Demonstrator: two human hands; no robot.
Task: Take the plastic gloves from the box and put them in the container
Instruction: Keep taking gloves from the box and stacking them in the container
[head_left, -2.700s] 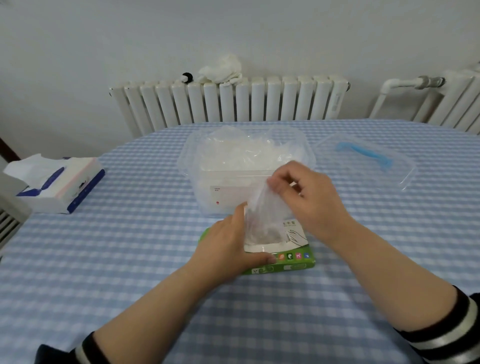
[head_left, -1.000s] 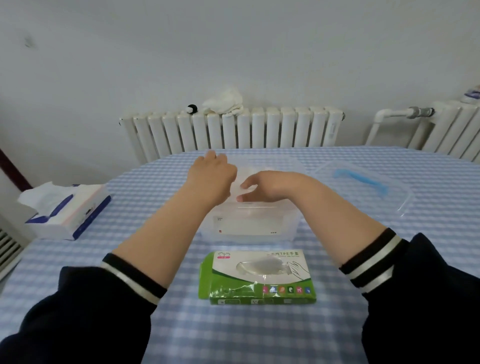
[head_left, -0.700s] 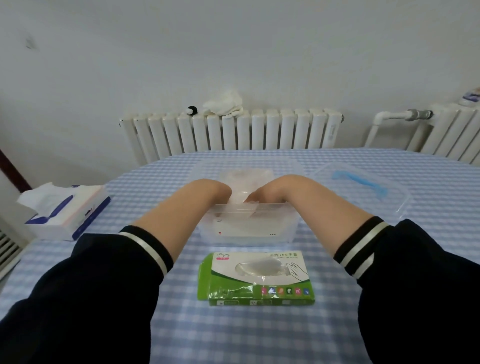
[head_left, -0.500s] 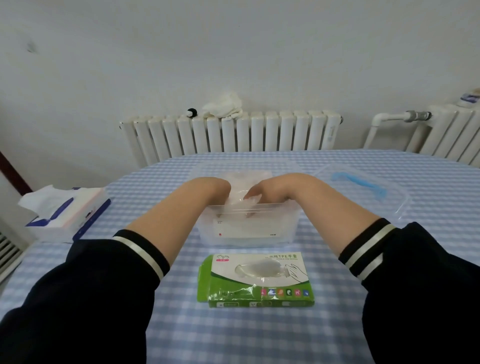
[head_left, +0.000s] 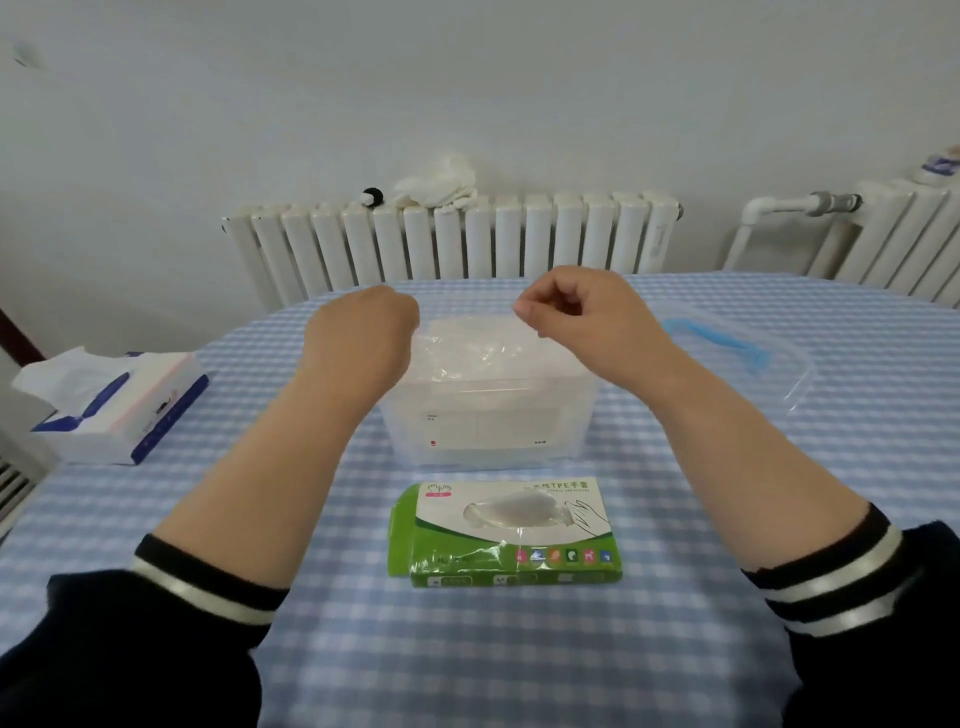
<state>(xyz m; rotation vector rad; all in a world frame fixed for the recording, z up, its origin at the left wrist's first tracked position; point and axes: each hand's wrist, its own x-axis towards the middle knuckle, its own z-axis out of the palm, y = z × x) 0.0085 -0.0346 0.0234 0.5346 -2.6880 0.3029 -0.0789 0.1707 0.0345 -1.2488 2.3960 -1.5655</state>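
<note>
Box (head_left: 506, 535) before container (head_left: 483, 421); lid (head_left: 748, 364) apparently right.

Two hands, left hand (head_left: 358, 343) and right hand (head_left: 576, 312), hover with curled fingers above a clear container (head_left: 488, 410) of plastic gloves (head_left: 467, 348); a green glove box (head_left: 506, 532) lies nearer on the checked tabletop (head_left: 519, 649).

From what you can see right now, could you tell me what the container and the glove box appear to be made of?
The container looks like clear, slightly frosted plastic: the gloves inside show through its wall. The glove box seems to be printed green and white cardboard, with glossy, wrinkled film over its front edge.
</note>
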